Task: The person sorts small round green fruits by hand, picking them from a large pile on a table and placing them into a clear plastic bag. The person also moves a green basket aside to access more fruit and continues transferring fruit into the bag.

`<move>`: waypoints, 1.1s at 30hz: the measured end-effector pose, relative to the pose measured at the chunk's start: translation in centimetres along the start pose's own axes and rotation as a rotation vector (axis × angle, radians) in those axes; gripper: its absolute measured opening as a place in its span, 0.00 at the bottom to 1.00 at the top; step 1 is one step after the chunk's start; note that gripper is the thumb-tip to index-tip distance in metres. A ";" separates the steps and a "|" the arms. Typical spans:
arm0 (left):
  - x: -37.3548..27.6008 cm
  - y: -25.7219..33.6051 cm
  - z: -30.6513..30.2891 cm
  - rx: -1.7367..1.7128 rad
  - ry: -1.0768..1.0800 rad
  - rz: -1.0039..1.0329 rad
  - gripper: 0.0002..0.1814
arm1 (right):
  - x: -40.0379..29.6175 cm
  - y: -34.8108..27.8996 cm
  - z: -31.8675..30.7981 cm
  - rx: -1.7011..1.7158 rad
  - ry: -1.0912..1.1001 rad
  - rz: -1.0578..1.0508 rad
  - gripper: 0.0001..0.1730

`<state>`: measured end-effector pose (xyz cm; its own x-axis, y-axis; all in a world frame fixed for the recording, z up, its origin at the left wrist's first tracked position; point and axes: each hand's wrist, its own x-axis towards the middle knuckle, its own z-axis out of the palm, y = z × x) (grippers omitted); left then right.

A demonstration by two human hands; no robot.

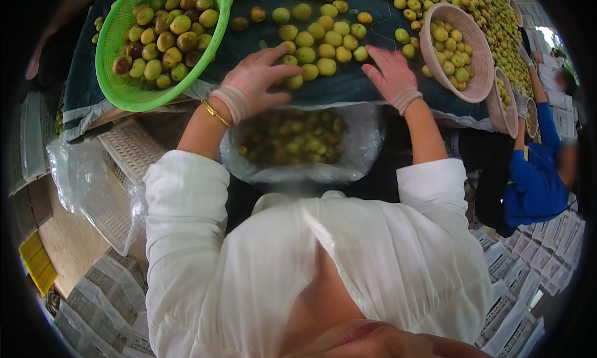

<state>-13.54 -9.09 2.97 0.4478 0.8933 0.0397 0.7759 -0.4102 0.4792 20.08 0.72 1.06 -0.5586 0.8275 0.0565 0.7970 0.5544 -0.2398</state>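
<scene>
Several round yellow-green fruits [326, 51] lie loose on a dark cloth [252, 36] between my hands. My left hand [254, 82], in a thin pale glove, has its fingers spread at the left side of the fruits, touching or just above some of them. At their right side, my right hand [389, 73], gloved as well, is spread with its fingertips beside a single fruit. Below the cloth's edge, a plastic-lined container [364, 157] holds many green and reddish fruits [298, 138], partly blurred.
A green plastic basket [105, 82] of browner fruits stands at the left. A pink basket [485, 64] of fruits stands at the right, with a large fruit pile [499, 26] beyond. A co-worker in a blue top [536, 185] works at the far right. Lined crates [102, 302] lie lower left.
</scene>
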 end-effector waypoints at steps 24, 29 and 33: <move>-0.5 -0.4 -0.2 -0.032 0.062 -0.236 0.25 | 2.4 -9.7 1.4 0.377 -0.065 -0.130 0.21; -0.6 -0.7 -0.2 -0.025 0.072 -0.218 0.27 | 4.0 -8.8 0.6 0.602 0.134 -0.057 0.15; -0.5 -0.2 -0.6 -0.026 0.041 -0.240 0.28 | 8.5 -7.1 -0.6 0.569 0.101 -0.015 0.15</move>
<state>-14.23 -9.31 3.40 0.2330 0.9716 -0.0423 0.8459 -0.1810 0.5017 9.78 3.85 3.80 -0.5220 0.8398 0.1491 0.5247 0.4539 -0.7201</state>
